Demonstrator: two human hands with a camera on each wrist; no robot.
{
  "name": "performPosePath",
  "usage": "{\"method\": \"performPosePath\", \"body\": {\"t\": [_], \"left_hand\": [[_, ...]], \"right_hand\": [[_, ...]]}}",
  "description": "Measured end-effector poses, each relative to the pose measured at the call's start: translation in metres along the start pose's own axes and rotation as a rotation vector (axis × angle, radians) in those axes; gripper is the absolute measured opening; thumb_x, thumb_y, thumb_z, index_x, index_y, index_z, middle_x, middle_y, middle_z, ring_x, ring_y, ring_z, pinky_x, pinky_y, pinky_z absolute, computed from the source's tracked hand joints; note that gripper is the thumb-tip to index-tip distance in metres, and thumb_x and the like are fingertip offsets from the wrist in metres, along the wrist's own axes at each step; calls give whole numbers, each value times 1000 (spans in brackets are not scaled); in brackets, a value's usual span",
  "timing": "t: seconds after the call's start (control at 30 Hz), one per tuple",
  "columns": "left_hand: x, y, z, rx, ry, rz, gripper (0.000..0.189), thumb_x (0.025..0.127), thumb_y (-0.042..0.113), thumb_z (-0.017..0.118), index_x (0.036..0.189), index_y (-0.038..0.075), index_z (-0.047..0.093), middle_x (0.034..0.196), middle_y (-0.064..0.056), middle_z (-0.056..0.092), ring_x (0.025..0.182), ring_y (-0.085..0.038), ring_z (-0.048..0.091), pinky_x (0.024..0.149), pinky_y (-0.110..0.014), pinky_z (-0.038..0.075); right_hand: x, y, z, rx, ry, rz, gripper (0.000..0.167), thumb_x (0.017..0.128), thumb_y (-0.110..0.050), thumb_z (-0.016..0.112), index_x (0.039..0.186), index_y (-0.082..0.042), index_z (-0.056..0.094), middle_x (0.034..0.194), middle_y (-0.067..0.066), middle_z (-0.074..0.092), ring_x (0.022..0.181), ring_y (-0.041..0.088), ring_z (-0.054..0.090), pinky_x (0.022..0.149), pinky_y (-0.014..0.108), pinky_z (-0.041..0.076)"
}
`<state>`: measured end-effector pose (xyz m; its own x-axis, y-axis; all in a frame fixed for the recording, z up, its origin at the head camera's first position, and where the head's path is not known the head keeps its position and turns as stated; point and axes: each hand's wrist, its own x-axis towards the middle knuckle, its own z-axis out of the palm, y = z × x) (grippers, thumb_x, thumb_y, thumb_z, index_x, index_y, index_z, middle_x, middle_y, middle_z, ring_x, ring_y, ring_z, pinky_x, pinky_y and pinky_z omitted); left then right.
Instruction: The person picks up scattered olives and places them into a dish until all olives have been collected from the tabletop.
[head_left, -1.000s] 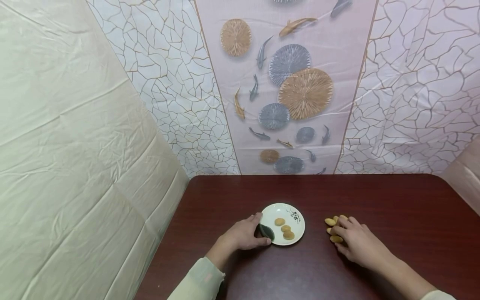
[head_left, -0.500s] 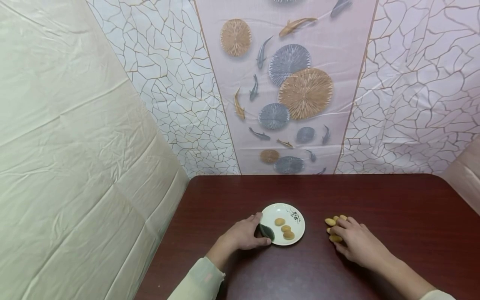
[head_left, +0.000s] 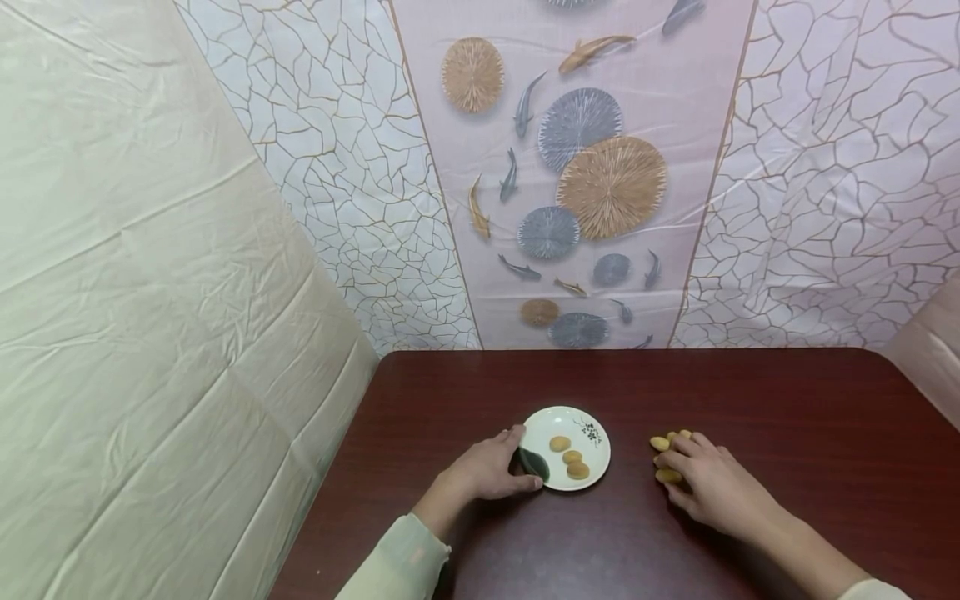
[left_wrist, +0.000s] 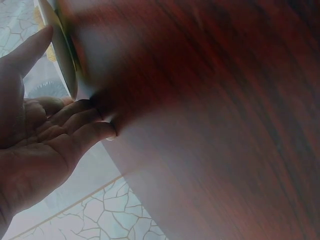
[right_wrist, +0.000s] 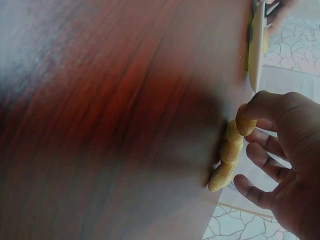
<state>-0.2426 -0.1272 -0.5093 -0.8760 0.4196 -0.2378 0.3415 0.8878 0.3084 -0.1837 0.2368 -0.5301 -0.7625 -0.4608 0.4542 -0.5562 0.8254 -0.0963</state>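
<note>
A white plate (head_left: 596, 467) with a dark green patch and a sprig pattern bears several tan oval pieces (head_left: 559, 443). My left hand (head_left: 487, 468) grips its left rim, thumb at the near side and fingers at the far side. My right hand (head_left: 716, 483) pinches one yellow-brown oval piece (right_wrist: 245, 124), like a nut in its shell, between thumb and finger. Similar pieces (right_wrist: 222, 176) lie in a short row on the table beside it. In the head view the fingers partly cover this group (head_left: 660, 443). The other fingers of the right hand are bent loosely.
The dark red-brown table (head_left: 465, 383) has rounded far corners. Behind it hangs a patterned cloth (head_left: 607, 275) with fish and round shapes. A pale, creased cloth wall (head_left: 187, 333) slopes along the left side.
The right hand and its pinched oval piece have shifted slightly to the left, covering more of the group. The left hand and the plate stay in place.
</note>
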Motion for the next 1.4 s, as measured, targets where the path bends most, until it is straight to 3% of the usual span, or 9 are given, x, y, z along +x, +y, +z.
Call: {"method": "performPosePath", "body": {"t": [0.17, 0.47, 0.73, 1.0, 1.13, 1.4], "left_hand": [[1, 0, 0, 4, 1, -1, 104, 97, 64, 77, 175, 12, 31, 174, -16, 47, 159, -33, 51, 128, -46, 46], [0, 0, 0, -3, -9, -11, 103, 97, 64, 77, 175, 14, 31, 174, -16, 47, 158, -33, 51, 128, -47, 46], [-1, 0, -1, -7, -10, -9, 103, 98, 64, 76, 175, 14, 31, 175, -16, 46, 159, -33, 50, 128, -47, 46], [-2, 0, -1, -6, -10, -13, 103, 98, 63, 76, 175, 13, 30, 175, -17, 46, 159, -34, 50, 128, -48, 46], [-2, 1, -2, -14, -8, -13, 103, 98, 63, 77, 175, 13, 30, 174, -17, 46, 159, -34, 50, 128, -48, 46], [-2, 0, -1, -14, -12, -11, 103, 98, 64, 76, 175, 13, 31, 175, -17, 46, 160, -33, 50, 128, -47, 46]], "right_hand": [[3, -2, -2, 15, -8, -2, 36, 69, -12, 100, 95, -24, 77, 106, -3, 70, 102, 27, 66, 68, 45, 54], [7, -4, 0, 0, 42, -61, 40, 66, -13, 101, 90, -29, 73, 103, -8, 68, 96, 21, 63, 63, 36, 48], [10, -7, 1, 9, 28, -66, 35, 71, -13, 99, 91, -27, 74, 113, 4, 76, 101, 28, 68, 66, 45, 55], [18, -10, 3, 14, 109, -134, 41, 66, -11, 100, 89, -28, 70, 91, -15, 57, 83, 8, 48, 62, 30, 41], [22, -12, 5, 30, 116, -153, 42, 65, -11, 100, 89, -28, 70, 87, -17, 52, 81, 5, 43, 67, 34, 42], [27, -16, 4, 14, 89, -140, 39, 69, -13, 100, 92, -29, 73, 91, -16, 56, 83, 7, 48, 70, 36, 45]]}}
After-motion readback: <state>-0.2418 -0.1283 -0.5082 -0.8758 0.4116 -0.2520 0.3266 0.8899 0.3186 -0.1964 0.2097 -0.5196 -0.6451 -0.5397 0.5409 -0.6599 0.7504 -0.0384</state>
